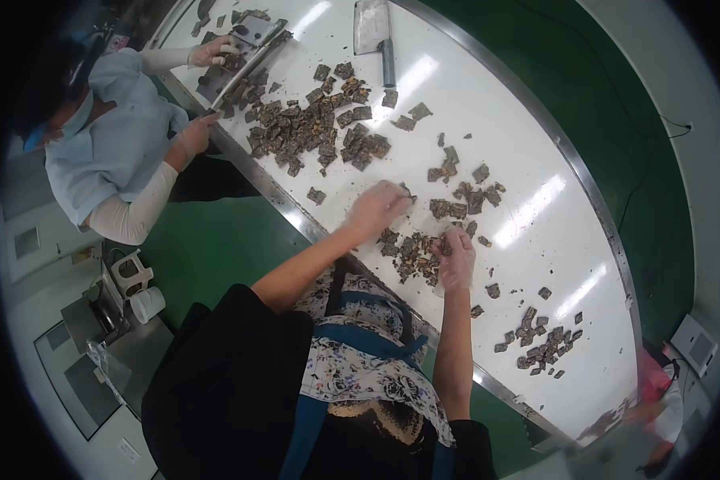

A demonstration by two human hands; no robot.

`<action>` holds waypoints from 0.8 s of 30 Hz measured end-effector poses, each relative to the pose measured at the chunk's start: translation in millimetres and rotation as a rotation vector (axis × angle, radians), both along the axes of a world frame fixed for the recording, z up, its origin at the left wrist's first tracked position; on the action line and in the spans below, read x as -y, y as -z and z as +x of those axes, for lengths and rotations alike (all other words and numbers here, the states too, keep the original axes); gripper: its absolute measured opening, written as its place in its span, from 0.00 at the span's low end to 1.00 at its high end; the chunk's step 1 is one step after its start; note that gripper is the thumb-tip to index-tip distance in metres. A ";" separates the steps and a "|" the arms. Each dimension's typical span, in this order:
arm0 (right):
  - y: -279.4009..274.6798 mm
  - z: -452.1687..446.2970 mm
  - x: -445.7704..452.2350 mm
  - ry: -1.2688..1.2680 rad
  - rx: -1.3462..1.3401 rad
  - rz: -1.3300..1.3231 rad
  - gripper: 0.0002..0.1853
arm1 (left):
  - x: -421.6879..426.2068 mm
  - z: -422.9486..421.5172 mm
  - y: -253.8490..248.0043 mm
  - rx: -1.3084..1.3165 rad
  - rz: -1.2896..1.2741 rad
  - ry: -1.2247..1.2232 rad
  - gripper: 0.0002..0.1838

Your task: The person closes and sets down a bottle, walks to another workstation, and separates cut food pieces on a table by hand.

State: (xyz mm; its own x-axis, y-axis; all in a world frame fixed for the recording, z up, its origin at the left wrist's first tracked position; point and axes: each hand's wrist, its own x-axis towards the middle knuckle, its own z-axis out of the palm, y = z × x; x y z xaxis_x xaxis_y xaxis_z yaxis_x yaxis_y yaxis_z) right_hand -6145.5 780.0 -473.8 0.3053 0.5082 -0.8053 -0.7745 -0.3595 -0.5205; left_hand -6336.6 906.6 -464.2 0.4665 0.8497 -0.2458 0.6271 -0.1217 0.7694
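My left hand (380,210), in a clear thin glove, is closed by its fingertips on a small dark flat piece (409,194), just above the white table. My right hand (457,258), gloved the same way, has its fingers curled round a dark crumbly piece (446,245). Between and below the hands lies a loose heap of broken dark and yellow-brown bits (414,260). Beyond my right hand, several dark squarish slabs (448,209) with a seaweed-like surface rest on the table.
A large mound of pieces (296,132) lies on the white table (528,256). A cleaver (372,32) rests at the far edge, and small cut squares (548,344) at the right. A co-worker (128,128) at left holds a long blade (244,72). Another person (660,384) is at right.
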 end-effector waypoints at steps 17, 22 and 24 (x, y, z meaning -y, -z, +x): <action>-6.9 -15.9 3.1 -0.107 0.088 0.033 0.08 | -55.8 -13.1 21.8 0.479 -0.228 -0.432 0.14; -26.7 -32.0 -17.6 -0.300 0.242 0.085 0.15 | -19.1 -14.3 -18.0 0.606 -0.636 -0.484 0.17; -37.4 -44.5 -23.9 -0.421 0.357 0.148 0.20 | 5.9 -12.9 -28.3 0.478 -0.591 -0.310 0.18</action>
